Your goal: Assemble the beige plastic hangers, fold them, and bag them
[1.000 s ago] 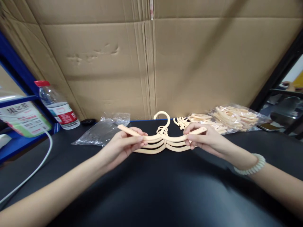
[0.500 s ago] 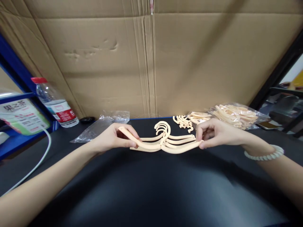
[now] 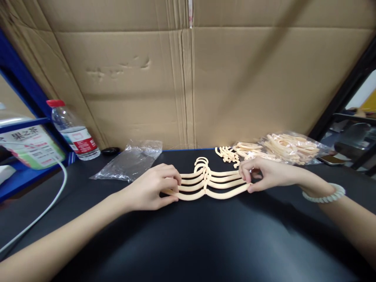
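Several beige hangers (image 3: 225,184) lie in a row on the black table (image 3: 190,239), their curved hooks overlapping at the middle. My left hand (image 3: 158,186) is closed round the left end of the front hanger, with the fingers reaching over the ends behind it. At the right end, my right hand (image 3: 255,174) pinches the tip of the same hanger between thumb and fingers. Small beige hook pieces (image 3: 227,154) lie in a pile behind the hangers.
Beige arm pieces (image 3: 249,150) and a clear bag of more (image 3: 293,148) lie at the back right, near a phone (image 3: 333,159). An empty plastic bag (image 3: 127,162), a bottle (image 3: 78,135) and a white cable (image 3: 55,201) are on the left. Cardboard (image 3: 132,86) stands behind.
The front hanger's left arm has come down level, and the hangers now sit evenly in a row. My left hand has turned palm down over their left ends. The view has shifted slightly.
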The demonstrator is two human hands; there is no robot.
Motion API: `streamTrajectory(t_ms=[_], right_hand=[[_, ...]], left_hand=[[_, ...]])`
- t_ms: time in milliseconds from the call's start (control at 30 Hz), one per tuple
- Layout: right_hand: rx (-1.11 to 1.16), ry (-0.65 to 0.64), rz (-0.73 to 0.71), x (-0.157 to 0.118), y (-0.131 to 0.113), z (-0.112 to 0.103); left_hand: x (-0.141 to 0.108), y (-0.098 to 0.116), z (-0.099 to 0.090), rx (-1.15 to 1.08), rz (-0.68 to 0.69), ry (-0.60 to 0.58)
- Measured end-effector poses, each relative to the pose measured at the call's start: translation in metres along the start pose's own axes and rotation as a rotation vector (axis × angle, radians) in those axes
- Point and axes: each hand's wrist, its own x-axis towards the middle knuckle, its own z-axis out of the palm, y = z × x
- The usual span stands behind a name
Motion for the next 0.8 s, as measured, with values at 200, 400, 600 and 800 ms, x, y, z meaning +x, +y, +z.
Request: streamTrajectory(t_ms=[200, 400, 600, 800], right_hand=[[-0.157, 0.027, -0.015, 0.001, 0.002, 0.005], [-0.399, 0.121, 0.043, -0.002, -0.010, 0.015], [-0.484, 0.201, 0.151, 0.005, -0.045, 0.059], [-0.519, 0.201, 0.250, 0.023, -0.039, 0.094]], left_hand=[[0.001, 0.003, 0.002, 0.130, 0.039, -0.043], [0.004, 0.030, 0.022, 0.259, -0.206, 0.137], [-0.004, 0.059, 0.065, 0.313, -0.294, 0.052], [-0.012, 0.050, 0.079, 0.333, -0.350, -0.015]])
